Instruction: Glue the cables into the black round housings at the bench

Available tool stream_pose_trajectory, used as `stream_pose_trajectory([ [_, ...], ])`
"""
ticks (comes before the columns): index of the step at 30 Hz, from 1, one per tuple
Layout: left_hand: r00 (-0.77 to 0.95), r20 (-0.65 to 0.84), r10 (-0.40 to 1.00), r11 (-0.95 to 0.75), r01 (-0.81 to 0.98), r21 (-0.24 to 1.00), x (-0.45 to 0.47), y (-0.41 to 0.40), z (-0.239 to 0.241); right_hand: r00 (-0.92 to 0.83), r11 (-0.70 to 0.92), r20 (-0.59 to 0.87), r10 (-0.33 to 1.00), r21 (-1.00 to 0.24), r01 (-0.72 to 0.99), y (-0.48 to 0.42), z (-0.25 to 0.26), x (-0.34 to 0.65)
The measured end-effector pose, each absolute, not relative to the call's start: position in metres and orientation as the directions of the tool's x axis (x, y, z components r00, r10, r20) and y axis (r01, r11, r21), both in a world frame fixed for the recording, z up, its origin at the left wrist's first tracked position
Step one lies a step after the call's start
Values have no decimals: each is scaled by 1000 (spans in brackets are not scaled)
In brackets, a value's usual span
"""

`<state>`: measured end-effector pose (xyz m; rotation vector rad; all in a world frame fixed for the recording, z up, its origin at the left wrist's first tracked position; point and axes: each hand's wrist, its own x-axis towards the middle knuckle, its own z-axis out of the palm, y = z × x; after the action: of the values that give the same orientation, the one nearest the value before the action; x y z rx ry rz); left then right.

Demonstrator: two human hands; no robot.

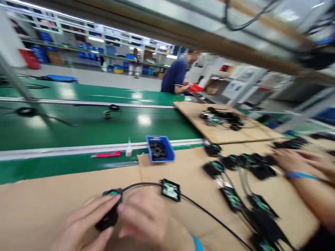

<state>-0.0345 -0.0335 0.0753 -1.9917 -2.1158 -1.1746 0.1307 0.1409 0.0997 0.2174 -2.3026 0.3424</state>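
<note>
Your left hand [86,223] and right hand [146,218] meet low on the brown cardboard sheet [52,198], both gripping a small round black plastic part with a green inside [110,212]; the left fingers wrap its near side, and the right fingertips press on it from the other side. A thin black cable [141,184] runs up and rightward from the grip to a small black square housing holding a green circuit board [170,190], just past your right hand. Beyond that stands a blue plastic bin of black rings [160,149]. Well off to the right lies a cluster of black wired modules [243,167], where another person's hand [293,158] rests.
</note>
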Motion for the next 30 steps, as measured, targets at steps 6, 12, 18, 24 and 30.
stream_pose_trajectory([
  [6, -420, 344, 840, 101, 743, 661, -41, -26, 102, -847, 923, 491, 204, -386, -1, 157, 63, 129],
  [12, -362, 265, 894, 74, 701, 709, -36, -37, 79, -807, 895, 533, 254, -445, -12, 151, 50, 128],
  [18, -256, 391, 884, -17, 818, 575, -36, -32, 82, -779, 885, 563, 276, -464, -22, 145, 49, 126],
  [24, -180, 429, 885, -90, 838, 538, -37, -24, 85, -753, 891, 602, 265, -452, -47, 143, 45, 131],
  [30, -269, 251, 930, -12, 659, 752, -40, -27, 81, -763, 883, 597, 247, -463, -76, 138, 47, 131],
])
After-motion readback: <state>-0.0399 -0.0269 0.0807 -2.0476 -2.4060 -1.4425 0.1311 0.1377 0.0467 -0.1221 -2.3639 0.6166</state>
